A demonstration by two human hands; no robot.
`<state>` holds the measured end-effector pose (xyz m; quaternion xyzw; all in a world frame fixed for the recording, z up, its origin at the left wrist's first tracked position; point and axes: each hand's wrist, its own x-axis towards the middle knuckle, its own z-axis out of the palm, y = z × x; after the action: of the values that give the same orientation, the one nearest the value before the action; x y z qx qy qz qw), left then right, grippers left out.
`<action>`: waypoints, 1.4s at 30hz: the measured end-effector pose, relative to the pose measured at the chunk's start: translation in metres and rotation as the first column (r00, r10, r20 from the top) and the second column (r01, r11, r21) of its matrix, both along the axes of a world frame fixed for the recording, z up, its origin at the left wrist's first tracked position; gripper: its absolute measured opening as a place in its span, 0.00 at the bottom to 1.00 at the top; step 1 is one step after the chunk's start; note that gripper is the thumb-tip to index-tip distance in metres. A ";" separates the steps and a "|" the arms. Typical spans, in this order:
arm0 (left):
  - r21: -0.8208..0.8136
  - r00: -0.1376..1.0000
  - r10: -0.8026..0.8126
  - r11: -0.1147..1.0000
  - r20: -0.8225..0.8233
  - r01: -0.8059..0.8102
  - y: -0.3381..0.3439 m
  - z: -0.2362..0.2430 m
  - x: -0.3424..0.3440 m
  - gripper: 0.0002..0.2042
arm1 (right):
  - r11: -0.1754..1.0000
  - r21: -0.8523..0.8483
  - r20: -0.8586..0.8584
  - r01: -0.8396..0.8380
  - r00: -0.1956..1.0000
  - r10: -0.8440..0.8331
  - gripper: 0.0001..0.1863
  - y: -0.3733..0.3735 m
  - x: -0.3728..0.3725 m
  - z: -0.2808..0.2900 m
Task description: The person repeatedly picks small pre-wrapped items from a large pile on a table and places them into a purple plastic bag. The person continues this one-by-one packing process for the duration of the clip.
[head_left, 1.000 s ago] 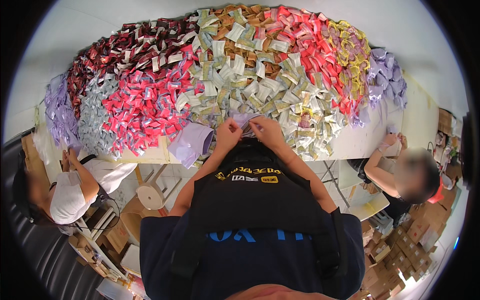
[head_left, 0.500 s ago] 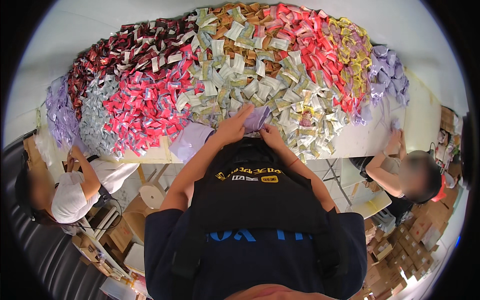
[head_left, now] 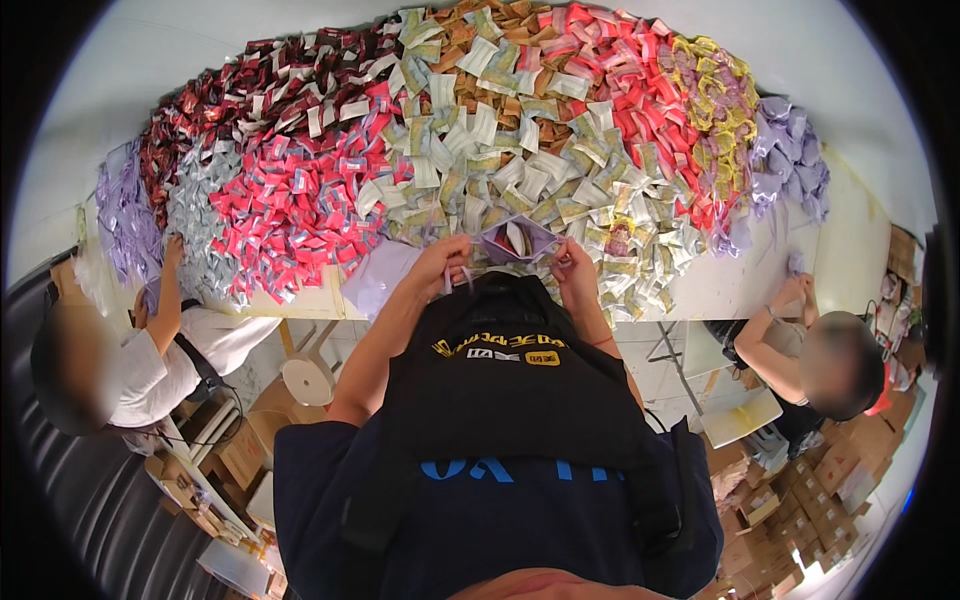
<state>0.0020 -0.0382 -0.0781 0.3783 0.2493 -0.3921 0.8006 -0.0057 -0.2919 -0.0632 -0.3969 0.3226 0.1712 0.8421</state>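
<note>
A small lavender drawstring bag (head_left: 542, 240) is held at the table's near edge, its mouth spread wide. A few small packets, pale and dark, show inside it. At the bag's left corner, my left hand (head_left: 447, 262) is closed, with a lavender ribbon trailing from its fingers. My right hand (head_left: 575, 268) pinches the right corner. Just beyond the bag lies a heap of pale green-and-white packets (head_left: 530, 182). Left of my left hand, a flat lavender bag (head_left: 382, 277) rests on the table. The bag's lower part is hidden by my black apron.
Pink packets (head_left: 300, 205), grey packets (head_left: 195, 215), dark red packets (head_left: 290, 90) and yellow-netted pieces (head_left: 715, 90) are heaped across the table. Lavender bags (head_left: 790, 150) are piled at both ends. One co-worker (head_left: 150, 375) sits at left, another (head_left: 800, 350) at right. A stool (head_left: 307, 382) stands below.
My left hand has drawn back from over the bag to its left corner. The bag's mouth now gapes, showing packets. The left co-worker's arm has reached up to the heap.
</note>
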 end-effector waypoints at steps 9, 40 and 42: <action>0.128 0.878 0.477 0.870 0.031 -0.477 0.042 0.015 -0.044 0.13 | 0.982 0.185 -0.073 0.048 0.997 -0.035 0.18 -0.044 0.002 0.022; 0.743 0.818 -0.190 0.564 0.543 -0.361 -0.030 0.050 0.034 0.07 | -0.187 -0.976 -0.194 -0.109 0.825 0.531 0.20 0.028 0.225 -0.095; 0.746 0.818 -0.218 0.577 0.533 -0.332 -0.040 0.056 0.043 0.07 | -0.164 -0.985 -0.129 -0.052 0.853 0.506 0.20 0.034 0.227 -0.102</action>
<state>0.0447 -0.0777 -0.0224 0.7924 0.1610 -0.0725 0.5838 0.2217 -0.2579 -0.1650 -0.9619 0.1081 -0.0024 0.2510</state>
